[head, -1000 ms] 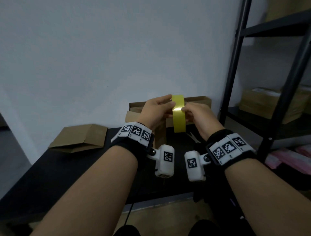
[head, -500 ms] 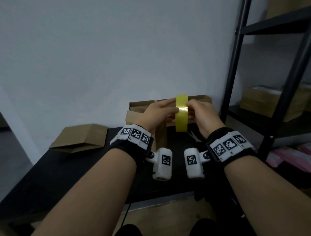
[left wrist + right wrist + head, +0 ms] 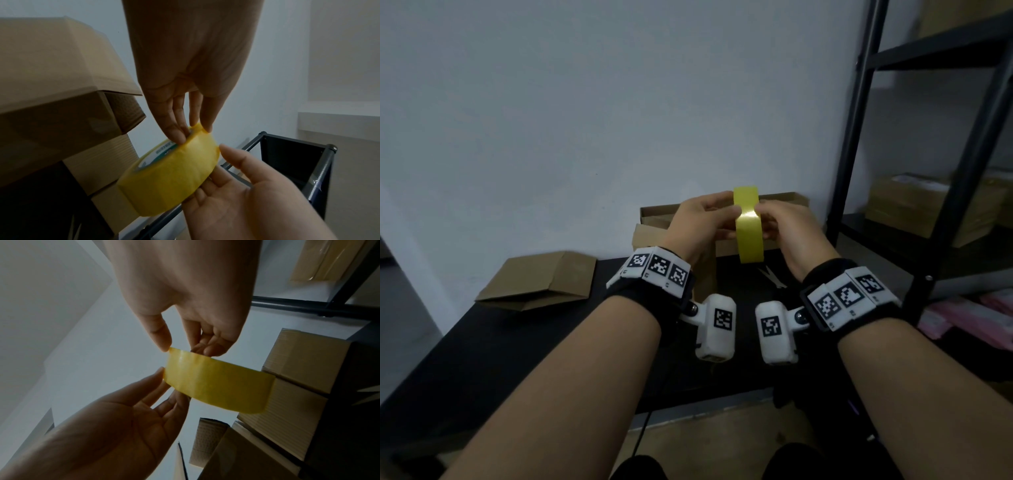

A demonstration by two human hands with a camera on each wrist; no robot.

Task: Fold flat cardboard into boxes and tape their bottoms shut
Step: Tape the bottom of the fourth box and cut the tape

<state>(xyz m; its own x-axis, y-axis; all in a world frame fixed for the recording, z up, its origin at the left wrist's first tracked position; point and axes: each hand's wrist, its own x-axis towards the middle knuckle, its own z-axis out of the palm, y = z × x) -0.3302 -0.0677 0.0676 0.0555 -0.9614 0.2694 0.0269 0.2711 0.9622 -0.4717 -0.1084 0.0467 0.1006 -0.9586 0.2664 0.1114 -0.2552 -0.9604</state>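
I am holding my left hand [image 3: 697, 226] up in front of me, its thumb and fingers pinching the left side of the yellow tape roll [image 3: 748, 226], which is standing on edge in the air between my 2 hands, above the black table [image 3: 482, 359]. My right hand [image 3: 791, 233] is gripping the roll's right side, thumb and fingertips nipping at its top edge. The cardboard box [image 3: 657, 214] behind is half covered by my hands, and scissors [image 3: 772, 277] below are barely showing.
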